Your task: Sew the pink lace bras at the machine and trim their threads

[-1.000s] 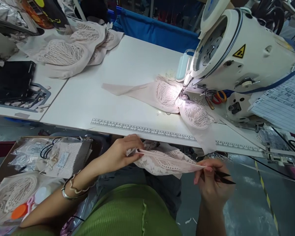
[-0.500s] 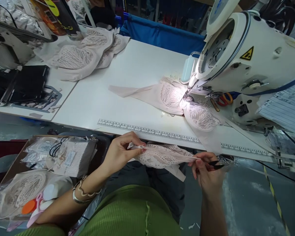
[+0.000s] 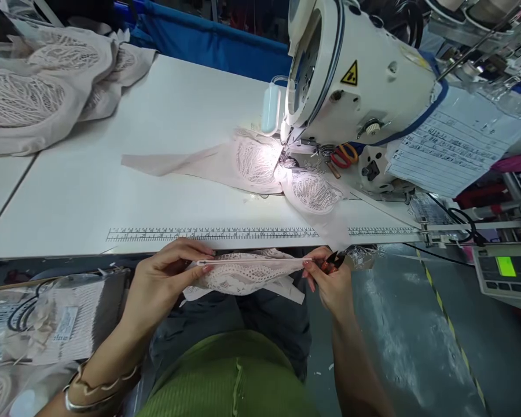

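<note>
A pale pink lace bra piece (image 3: 238, 278) is stretched sideways over my lap, just below the table's front edge. My left hand (image 3: 169, 278) pinches its left end between thumb and fingers. Its right end is pinched by my right hand (image 3: 330, 278), so the top edge runs nearly straight between them. Dark-bladed thread snips (image 3: 338, 259) stick out from the right hand, their handles mostly hidden in the fingers. Beyond, another lace bra (image 3: 258, 162) lies on the table under the lit needle area of the sewing machine (image 3: 373, 75).
A printed ruler (image 3: 217, 233) runs along the white table's (image 3: 178, 104) front edge. Several lace cups (image 3: 21, 104) are piled at the left. Orange-handled scissors (image 3: 345, 155) lie by the machine. A box with bagged parts (image 3: 65, 324) stands low at left; a control panel (image 3: 507, 272) is at right.
The view has shifted right, so table and machine sit further left in the picture. Both hands still grip the lace bra piece, now held straighter and closer to the table edge.
</note>
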Demonstrator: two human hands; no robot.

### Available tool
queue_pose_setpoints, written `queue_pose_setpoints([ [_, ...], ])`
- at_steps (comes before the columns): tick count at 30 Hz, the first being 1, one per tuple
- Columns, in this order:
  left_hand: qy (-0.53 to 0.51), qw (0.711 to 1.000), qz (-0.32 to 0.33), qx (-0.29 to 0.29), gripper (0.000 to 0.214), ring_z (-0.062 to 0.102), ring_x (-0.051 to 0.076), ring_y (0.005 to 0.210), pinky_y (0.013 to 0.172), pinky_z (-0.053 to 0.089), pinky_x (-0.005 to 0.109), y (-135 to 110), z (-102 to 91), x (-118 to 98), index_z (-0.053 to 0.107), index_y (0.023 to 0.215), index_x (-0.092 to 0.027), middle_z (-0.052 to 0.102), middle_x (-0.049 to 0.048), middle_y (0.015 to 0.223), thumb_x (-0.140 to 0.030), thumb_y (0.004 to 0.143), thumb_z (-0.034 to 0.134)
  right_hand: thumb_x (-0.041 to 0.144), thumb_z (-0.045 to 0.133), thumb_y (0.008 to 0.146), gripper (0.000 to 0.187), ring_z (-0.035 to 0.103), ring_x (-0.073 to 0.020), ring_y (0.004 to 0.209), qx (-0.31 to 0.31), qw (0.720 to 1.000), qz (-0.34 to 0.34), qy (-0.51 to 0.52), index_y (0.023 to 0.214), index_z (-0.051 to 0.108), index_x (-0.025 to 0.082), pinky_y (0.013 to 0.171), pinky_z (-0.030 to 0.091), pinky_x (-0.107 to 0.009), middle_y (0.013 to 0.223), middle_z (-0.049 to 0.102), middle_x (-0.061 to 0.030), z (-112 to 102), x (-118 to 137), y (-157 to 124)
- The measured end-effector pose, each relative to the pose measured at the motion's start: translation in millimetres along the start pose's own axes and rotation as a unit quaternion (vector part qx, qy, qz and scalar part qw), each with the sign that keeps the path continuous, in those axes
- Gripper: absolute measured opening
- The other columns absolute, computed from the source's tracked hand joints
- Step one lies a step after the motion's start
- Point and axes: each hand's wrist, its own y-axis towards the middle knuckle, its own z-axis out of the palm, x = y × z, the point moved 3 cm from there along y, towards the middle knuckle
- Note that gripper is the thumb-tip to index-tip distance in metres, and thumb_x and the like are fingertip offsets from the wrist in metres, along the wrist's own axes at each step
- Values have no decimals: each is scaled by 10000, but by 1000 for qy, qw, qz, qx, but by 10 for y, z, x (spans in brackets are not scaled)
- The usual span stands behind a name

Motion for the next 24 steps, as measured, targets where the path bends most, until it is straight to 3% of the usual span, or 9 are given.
queue_pose_setpoints([
  [6, -13, 1000, 9, 1, 44, 644, 202, 858, 714, 523, 294, 3, 11, -43, 769, 757, -266, 701, 19, 874, -243, 777, 800, 395, 716, 871, 196, 431, -92, 419, -32, 997, -42, -53, 827, 628, 225, 377, 366, -255, 652, 575, 26, -45, 40, 14],
  [10, 6, 999, 40, 14, 60, 615, 166, 761, 666, 484, 262, -33, 79, -179, 752, 748, -242, 683, 11, 774, -205, 780, 788, 402, 685, 904, 173, 436, -104, 537, -126, 956, -200, -172, 945, 624, 245, 483, 405, -252, 744, 483, 25, 8, 268, -95],
  [14, -1, 997, 48, 52, 87, 593, 152, 692, 615, 461, 247, -129, 219, -303, 721, 722, -207, 656, 17, 734, -206, 785, 780, 396, 687, 911, 173, 517, -137, 621, -11, 896, -343, -281, 1031, 689, 271, 494, 422, -266, 804, 534, -19, 319, 462, -210],
  [16, 0, 996, 52, 76, 52, 583, 150, 675, 592, 459, 236, -159, 254, -338, 728, 778, -204, 635, 20, 731, -222, 803, 769, 257, 698, 906, 41, 551, -138, 631, 20, 883, -364, -297, 944, 700, 271, 514, 444, -268, 781, 556, -17, 420, 521, -224],
  [18, 31, 990, 61, 126, 72, 584, 154, 684, 610, 480, 236, -152, 252, -379, 745, 904, -214, 630, 27, 764, -240, 837, 745, 154, 679, 898, 114, 553, -133, 610, 14, 882, -389, -267, 872, 677, 265, 533, 451, -279, 762, 575, -10, 435, 596, -237],
  [20, 100, 967, 89, 216, 80, 611, 169, 759, 673, 510, 243, -118, 227, -454, 759, 935, -236, 645, 49, 851, -245, 865, 720, 158, 665, 907, 107, 583, -150, 640, 35, 879, -411, -239, 882, 648, 261, 569, 468, -301, 799, 639, -22, 416, 673, -267],
  [22, 181, 927, 136, 300, 79, 641, 211, 933, 796, 536, 274, -90, 161, -561, 775, 843, -260, 671, 78, 999, -231, 872, 707, 184, 628, 935, 87, 611, -160, 679, 109, 875, -406, -242, 897, 600, 258, 600, 482, -307, 870, 713, -31, 415, 720, -313],
  [24, 223, 895, 172, 346, 125, 636, 253, 1055, 920, 536, 337, -108, 32, -655, 775, 745, -288, 698, 80, 1058, -263, 855, 720, 157, 577, 949, 117, 591, -149, 652, 196, 867, -377, -262, 892, 555, 257, 587, 465, -288, 855, 743, -8, 435, 726, -367],
])
